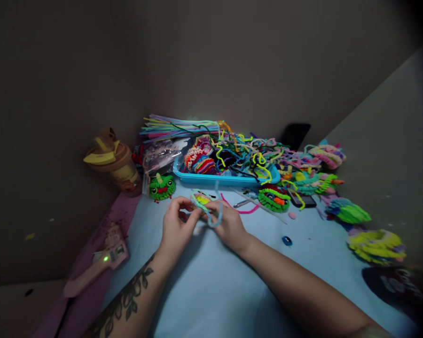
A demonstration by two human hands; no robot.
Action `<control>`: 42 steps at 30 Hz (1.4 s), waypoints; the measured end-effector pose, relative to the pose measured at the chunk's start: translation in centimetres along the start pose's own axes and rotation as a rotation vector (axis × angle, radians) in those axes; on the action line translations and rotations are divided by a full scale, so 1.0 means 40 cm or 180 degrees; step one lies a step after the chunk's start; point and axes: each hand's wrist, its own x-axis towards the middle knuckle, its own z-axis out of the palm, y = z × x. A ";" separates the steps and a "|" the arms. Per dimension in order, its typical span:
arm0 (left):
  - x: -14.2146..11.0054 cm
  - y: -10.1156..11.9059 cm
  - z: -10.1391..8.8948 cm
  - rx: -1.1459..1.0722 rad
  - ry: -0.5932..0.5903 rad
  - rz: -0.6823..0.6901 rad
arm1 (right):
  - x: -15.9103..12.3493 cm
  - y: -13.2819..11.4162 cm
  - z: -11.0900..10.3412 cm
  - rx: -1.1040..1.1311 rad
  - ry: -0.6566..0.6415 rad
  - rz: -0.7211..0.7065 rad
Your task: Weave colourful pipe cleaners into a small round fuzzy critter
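Observation:
Over the pale blue tabletop, my left hand (178, 224) and my right hand (231, 226) meet, both with fingers closed on a small pipe-cleaner piece (201, 199) in yellow, pink and pale green. A light blue pipe cleaner (215, 223) loops from it past my right fingers, its end sticking up. My fingertips are partly hidden behind the piece. Just beyond lie a bright pink pipe cleaner (248, 212), a grey pen-like tool (242, 203) and a green pipe-cleaner figure (273, 199) with an orange beak. Another green figure (162, 188) sits beyond my left hand.
A blue tray (225, 179) heaped with tangled pipe cleaners stands at the back, near a straight bundle (183, 126). To the left are a lidded brown cup (121, 166) and a pink glue gun (98, 267) with a green light. Colourful pieces (375, 245) and a blue roll (286, 241) lie right.

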 end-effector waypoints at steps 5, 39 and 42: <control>0.001 0.004 0.004 -0.0222 0.0091 -0.0129 | 0.000 -0.007 -0.001 -0.0258 0.0086 -0.0141; 0.034 -0.004 -0.011 -0.1441 -0.0312 -0.1124 | 0.006 -0.007 -0.009 0.0253 0.0183 0.0020; 0.033 -0.003 -0.013 -0.1526 -0.0409 -0.1156 | 0.007 -0.005 -0.007 0.0416 0.0153 0.0419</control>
